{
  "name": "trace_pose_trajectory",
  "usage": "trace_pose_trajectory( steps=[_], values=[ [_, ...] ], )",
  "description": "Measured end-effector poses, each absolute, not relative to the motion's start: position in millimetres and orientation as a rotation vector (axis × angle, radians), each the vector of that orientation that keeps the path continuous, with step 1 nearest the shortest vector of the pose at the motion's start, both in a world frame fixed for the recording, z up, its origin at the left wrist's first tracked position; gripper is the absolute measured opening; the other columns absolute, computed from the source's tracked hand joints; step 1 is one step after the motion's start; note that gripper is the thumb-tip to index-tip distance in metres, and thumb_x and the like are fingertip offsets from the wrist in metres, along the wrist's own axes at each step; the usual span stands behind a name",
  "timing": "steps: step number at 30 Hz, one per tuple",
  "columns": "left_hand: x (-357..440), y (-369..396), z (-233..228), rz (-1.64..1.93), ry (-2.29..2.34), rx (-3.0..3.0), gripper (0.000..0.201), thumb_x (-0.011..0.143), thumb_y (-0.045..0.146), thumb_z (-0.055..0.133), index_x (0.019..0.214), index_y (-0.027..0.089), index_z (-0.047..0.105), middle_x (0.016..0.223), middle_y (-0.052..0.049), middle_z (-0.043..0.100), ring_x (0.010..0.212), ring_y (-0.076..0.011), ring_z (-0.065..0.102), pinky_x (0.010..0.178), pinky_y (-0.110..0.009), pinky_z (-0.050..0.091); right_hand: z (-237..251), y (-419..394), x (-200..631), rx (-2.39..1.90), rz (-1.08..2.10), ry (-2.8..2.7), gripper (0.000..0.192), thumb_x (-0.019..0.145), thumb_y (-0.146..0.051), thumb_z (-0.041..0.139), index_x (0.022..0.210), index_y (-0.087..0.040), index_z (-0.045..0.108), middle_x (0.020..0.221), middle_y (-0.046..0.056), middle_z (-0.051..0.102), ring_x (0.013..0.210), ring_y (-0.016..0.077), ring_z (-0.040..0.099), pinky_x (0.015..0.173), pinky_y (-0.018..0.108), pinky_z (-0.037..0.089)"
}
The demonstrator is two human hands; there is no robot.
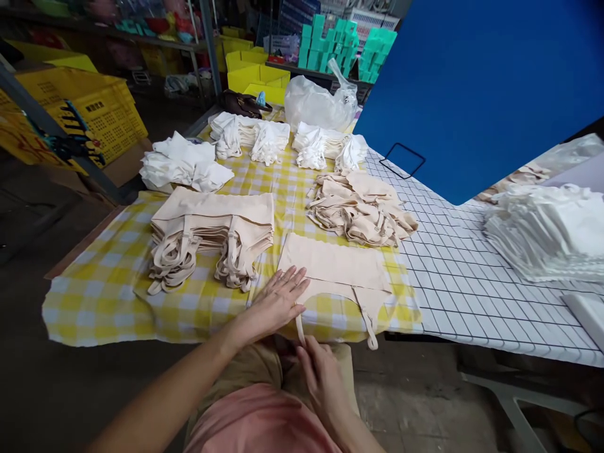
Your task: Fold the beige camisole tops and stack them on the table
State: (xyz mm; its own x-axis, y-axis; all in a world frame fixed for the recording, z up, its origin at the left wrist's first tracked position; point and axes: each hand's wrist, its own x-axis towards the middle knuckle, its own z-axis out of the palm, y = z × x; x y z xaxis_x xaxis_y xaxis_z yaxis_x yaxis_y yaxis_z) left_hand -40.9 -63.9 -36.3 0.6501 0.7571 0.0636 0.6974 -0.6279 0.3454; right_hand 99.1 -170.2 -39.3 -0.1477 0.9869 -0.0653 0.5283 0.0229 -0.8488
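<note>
Left hand [278,301] spread flat, pressing the near left corner of a beige garment [336,264] on the desk [108,283]. Right hand [321,371] just below, pinching its dangling strap [299,328]. Stacked beige pile [212,236] just beyond the left hand.

Soft, even daylight on the table, dim floor, wide-angle bending at edges.

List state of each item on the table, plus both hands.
beige garment: flat, straps over table edge
left hand: open, flat on garment
right hand: pinching strap
folded beige stack: neat
loose beige pile: jumbled
white bundles: folded
plastic bag: full, tied
</note>
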Motion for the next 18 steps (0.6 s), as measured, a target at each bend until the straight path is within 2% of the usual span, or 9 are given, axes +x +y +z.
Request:
trace_pose_trajectory(
  steps=[2, 6, 10, 15, 18],
  values=[
    [-40.2, -64.2, -35.1, 0.281, 1.165, 2.594, 0.05, 0.09, 0.035, 0.041, 0.136, 0.018, 0.032, 0.147, -0.007, 0.023, 0.137, -0.0196, 0.014, 0.111, -0.04, 0.017, -23.4, -177.3, 115.4, -1.6, 0.793, -2.003, 0.027, 0.091, -0.031, 0.033, 0.073, -0.021, 0.052, 0.068, 0.004, 0.063, 0.06, 0.0177, 0.054, 0.061, 0.028, 0.039],
    [-38.8, -63.9, -32.3, 0.259, 1.178, 2.576, 0.05, 0.089, 0.034, 0.044, 0.136, 0.019, 0.034, 0.147, -0.007, 0.024, 0.137, -0.0205, 0.015, 0.111, -0.041, 0.019, 17.4, -175.5, 153.5, -1.656, 0.72, -2.215, 0.032, 0.09, -0.032, 0.036, 0.063, -0.022, 0.049, 0.057, 0.003, 0.059, 0.054, 0.0165, 0.052, 0.053, 0.025, 0.036],
    [-38.3, -63.7, -32.7, 0.249, 1.184, 2.573, 0.052, 0.088, 0.034, 0.046, 0.136, 0.019, 0.034, 0.147, -0.008, 0.025, 0.137, -0.0209, 0.015, 0.111, -0.041, 0.02, 53.9, -160.9, 182.2, -1.759, 0.856, -2.102, 0.033, 0.086, -0.045, 0.041, 0.067, -0.024, 0.057, 0.058, 0.004, 0.06, 0.053, 0.0184, 0.053, 0.049, 0.026, 0.036],
    [-38.6, -64.0, -32.8, 0.268, 1.183, 2.577, 0.05, 0.088, 0.034, 0.045, 0.135, 0.02, 0.035, 0.147, -0.008, 0.025, 0.137, -0.0206, 0.015, 0.111, -0.041, 0.02, 74.5, -144.1, 188.9, -1.765, 1.175, -1.584, 0.032, 0.08, -0.051, 0.05, 0.092, -0.023, 0.062, 0.054, -0.001, 0.052, 0.05, 0.014, 0.045, 0.048, 0.024, 0.036],
    [-38.8, -63.1, -31.8, 0.243, 1.181, 2.566, 0.05, 0.088, 0.033, 0.045, 0.135, 0.019, 0.035, 0.146, -0.008, 0.026, 0.137, -0.0206, 0.016, 0.11, -0.041, 0.02, 78.5, -137.7, 186.8, -1.594, 1.421, -1.306, 0.026, 0.079, -0.045, 0.055, 0.084, -0.021, 0.063, 0.052, -0.001, 0.052, 0.052, 0.0132, 0.048, 0.053, 0.024, 0.041]
  ],
)
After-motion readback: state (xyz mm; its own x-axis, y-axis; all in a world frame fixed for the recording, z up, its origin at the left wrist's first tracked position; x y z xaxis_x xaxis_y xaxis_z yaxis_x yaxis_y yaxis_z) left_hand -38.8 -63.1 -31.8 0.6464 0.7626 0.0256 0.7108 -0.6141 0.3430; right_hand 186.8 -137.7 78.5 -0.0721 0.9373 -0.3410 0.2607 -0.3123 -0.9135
